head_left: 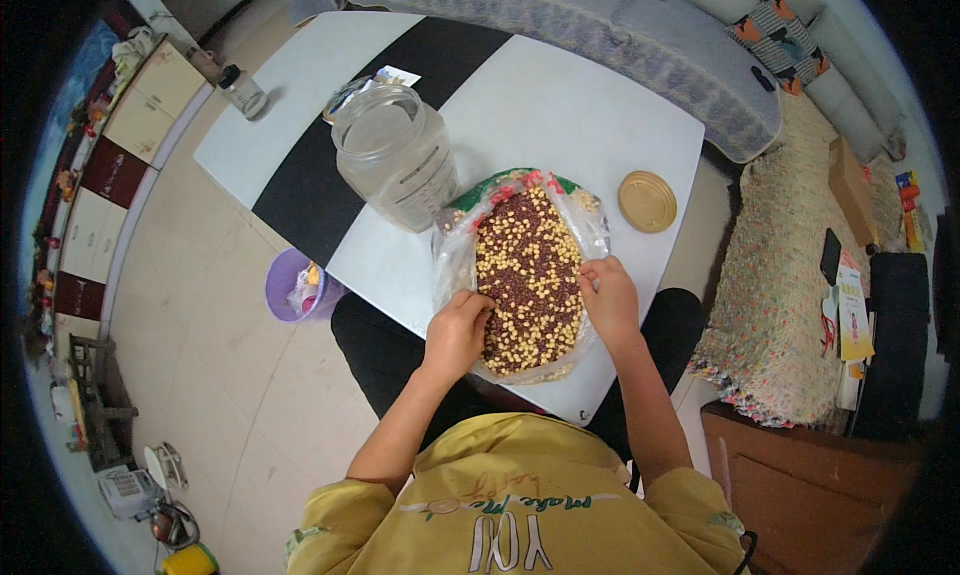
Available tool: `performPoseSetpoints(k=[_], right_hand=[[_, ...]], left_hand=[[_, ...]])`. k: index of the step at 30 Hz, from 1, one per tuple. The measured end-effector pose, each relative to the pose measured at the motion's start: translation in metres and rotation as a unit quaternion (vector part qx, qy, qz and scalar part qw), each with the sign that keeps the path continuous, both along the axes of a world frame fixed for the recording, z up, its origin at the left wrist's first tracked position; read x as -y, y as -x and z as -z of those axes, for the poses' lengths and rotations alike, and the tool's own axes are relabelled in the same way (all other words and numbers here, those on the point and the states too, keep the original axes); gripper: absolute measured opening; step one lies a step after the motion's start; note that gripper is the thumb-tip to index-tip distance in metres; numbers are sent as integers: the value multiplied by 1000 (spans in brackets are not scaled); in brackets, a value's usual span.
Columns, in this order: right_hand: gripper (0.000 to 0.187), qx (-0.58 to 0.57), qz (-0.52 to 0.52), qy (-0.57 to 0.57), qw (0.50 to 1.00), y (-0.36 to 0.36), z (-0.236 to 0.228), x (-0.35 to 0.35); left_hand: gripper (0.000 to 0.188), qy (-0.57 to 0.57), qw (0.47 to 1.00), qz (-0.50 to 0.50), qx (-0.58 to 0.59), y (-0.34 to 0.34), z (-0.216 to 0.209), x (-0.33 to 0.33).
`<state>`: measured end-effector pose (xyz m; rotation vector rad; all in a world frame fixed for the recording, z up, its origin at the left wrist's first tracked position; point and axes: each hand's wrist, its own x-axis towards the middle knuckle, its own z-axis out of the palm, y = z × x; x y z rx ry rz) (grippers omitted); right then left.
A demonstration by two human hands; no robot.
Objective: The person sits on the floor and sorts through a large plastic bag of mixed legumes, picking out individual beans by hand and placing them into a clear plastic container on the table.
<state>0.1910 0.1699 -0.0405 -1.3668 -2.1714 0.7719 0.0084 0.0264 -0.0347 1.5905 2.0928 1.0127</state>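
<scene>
An opened clear plastic bag (455,265) lies on the table in front of me, its mouth spread wide. Inside it are dark red beans mixed with yellow kernels (530,275). My left hand (458,333) is closed on the bag's left edge, fingertips by the beans. On the opposite side, my right hand (610,293) pinches the right edge. Green and red printing shows at the bag's far end. Just beyond its far left side stands a large clear jar (395,160) without its lid. A round gold lid (647,202) rests on the table to the right.
The white table (610,95) has a black band (440,55) across it. A dark-capped bottle (243,92) stands at its far left, with small packets (398,76) behind the jar. A purple bin (295,285) is on the floor at left. Sofas (590,30) border the far and right sides.
</scene>
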Motion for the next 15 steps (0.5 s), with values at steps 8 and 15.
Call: performPoseSetpoints(k=[8, 15], right_hand=[[8, -159, -23, 178, 971, -2, 0, 19], [14, -165, -13, 171, 971, -7, 3, 32]], left_hand=[[13, -36, 997, -62, 9, 6, 6, -5], [16, 24, 1000, 0, -18, 2, 3, -7]])
